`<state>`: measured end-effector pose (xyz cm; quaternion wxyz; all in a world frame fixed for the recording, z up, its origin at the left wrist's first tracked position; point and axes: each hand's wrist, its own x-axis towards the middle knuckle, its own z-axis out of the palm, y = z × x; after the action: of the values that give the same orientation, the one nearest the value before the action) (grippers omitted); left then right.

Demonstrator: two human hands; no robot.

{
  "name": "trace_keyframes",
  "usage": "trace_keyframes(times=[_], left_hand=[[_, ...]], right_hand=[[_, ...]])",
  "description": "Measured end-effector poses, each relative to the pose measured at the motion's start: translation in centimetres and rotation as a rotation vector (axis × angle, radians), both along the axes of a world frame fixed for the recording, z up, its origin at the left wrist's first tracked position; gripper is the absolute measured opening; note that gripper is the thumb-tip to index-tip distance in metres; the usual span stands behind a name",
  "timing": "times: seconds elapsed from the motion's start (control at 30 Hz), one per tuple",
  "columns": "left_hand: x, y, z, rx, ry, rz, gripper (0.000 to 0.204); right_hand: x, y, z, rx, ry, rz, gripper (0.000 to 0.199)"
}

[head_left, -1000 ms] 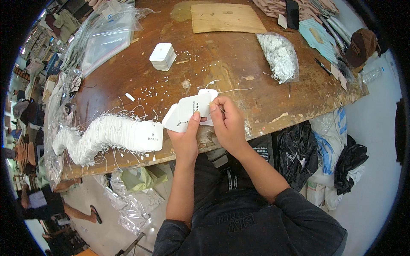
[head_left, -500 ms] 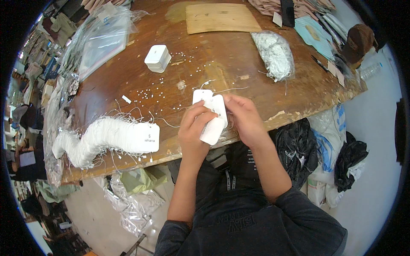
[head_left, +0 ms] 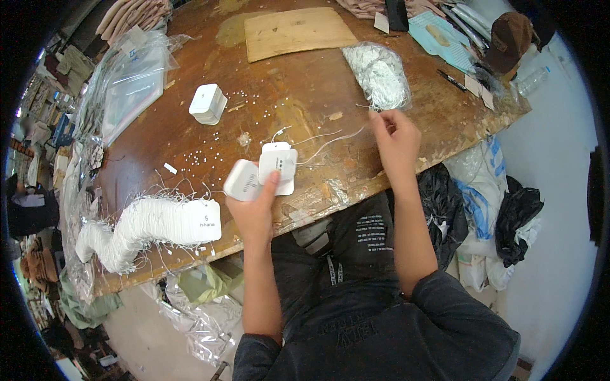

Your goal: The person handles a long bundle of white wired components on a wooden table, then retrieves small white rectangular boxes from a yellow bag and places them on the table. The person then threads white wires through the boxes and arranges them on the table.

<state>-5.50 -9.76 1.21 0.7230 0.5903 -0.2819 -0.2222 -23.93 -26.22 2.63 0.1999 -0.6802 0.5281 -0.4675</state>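
White hang tags (head_left: 277,164) with rounded corners are fanned out in my left hand (head_left: 254,213), the thumb pressed on their faces. A thicker stack of the same tags (head_left: 241,180) sits in its palm. Pale strings (head_left: 330,147) run from the fanned tags toward my right hand (head_left: 398,136). That hand is closed in a pinch on string, its fingertips at the near end of a clear plastic bag of white strings (head_left: 378,75). Whether the pinched string comes from the tags or the bag, I cannot tell.
A long row of strung tags (head_left: 159,222) lies at the left. A block of tags (head_left: 208,105) stands farther back among scattered white bits (head_left: 206,149). Beyond are a brown board (head_left: 298,32), plastic sleeves (head_left: 133,86) and a cap (head_left: 508,41). Black bags (head_left: 438,203) sit below the table edge.
My right hand has left the tags and moved right to the bag of strings. My left hand has shifted slightly left and lower, with the tags more spread. The view has shifted too.
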Motion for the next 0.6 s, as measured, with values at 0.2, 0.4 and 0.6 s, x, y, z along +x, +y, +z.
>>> trace_keyframes(times=[0.2,0.4,0.6], left_hand=[[0.7,0.1,-0.5,-0.328,0.355,0.250,0.025],[0.3,0.4,-0.8,-0.226,0.273,0.084,0.026],[-0.2,0.5,0.0,0.085,0.005,-0.335,0.023]], right_hand=[[-1.2,-2.0,-0.6,0.063,0.412,-0.196,0.030],[-0.4,-0.4,0.2,0.132,0.292,-0.046,0.022],[3.9,7.4,-0.3,0.194,-0.156,0.614,0.007]])
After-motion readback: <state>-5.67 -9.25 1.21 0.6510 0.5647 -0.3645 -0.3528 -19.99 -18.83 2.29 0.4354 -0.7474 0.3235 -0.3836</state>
